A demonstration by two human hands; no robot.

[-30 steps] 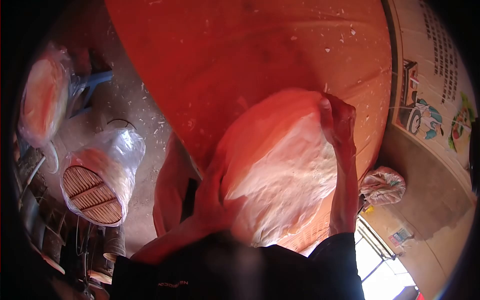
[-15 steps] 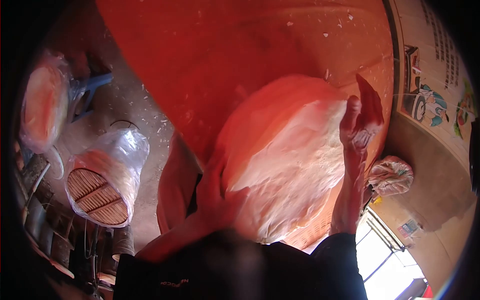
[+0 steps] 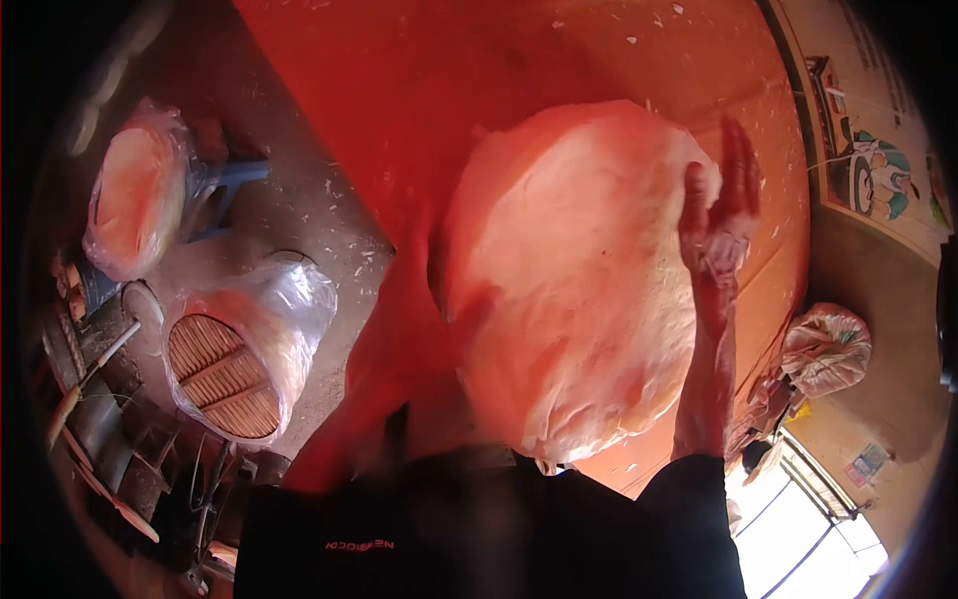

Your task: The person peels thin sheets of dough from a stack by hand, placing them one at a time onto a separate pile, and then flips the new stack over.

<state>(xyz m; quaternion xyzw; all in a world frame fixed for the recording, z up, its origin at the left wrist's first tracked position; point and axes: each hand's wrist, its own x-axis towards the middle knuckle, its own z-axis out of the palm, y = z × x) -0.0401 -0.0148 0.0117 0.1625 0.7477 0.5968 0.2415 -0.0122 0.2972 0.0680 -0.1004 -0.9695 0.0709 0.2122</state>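
Note:
A large, pale, round sheet that looks like dough [image 3: 589, 270] lies in front of me on a red and orange surface [image 3: 699, 60]. My left hand [image 3: 449, 290] is at its left edge in deep red light, thumb over the sheet and apart from the blurred fingers. At the upper right edge rests my right hand [image 3: 723, 210], its fingers pointing up and its thumb spread towards the sheet. Whether either hand touches the underside is hidden.
On the left are a plastic-wrapped woven basket [image 3: 225, 374], another wrapped bundle [image 3: 138, 200] on a blue stool [image 3: 235, 180], and sticks and logs. A tied bag [image 3: 826, 347] hangs at right, near a bright window [image 3: 803, 519] and a printed wall poster [image 3: 878, 170].
The sheet sits higher in view and looks flatter, with more of its pale face showing. My left hand has moved up along its left edge. The view has shifted slightly.

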